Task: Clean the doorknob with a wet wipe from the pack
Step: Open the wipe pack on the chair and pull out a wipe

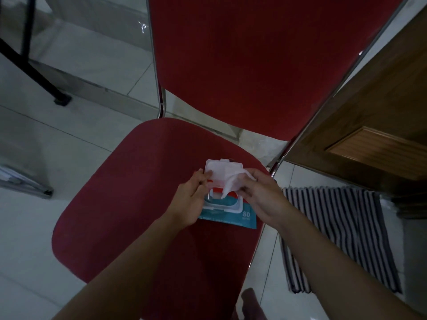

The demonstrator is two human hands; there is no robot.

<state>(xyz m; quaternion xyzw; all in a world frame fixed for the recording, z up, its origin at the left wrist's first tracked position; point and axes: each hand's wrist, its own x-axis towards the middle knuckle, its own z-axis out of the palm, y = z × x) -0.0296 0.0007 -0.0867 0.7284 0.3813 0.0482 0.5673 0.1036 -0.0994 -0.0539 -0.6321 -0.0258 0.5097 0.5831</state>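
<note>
A teal pack of wet wipes [248, 218] lies on the red chair seat [129, 185], its white flip lid [223, 168] standing open. My left hand [190, 199] rests on the pack's left side, thumb against the lid. My right hand [261, 195] pinches a white wet wipe [231, 183] that comes up out of the pack's opening. The doorknob is not in view; only the lower part of a brown wooden door [374, 125] shows on the right.
The red chair's backrest [254, 61] rises behind the seat, framed by chrome tubes. A striped mat [335, 229] lies on the white tiled floor at the door. A black stand leg [39, 75] is at the upper left. A foot [250, 303] shows at the bottom.
</note>
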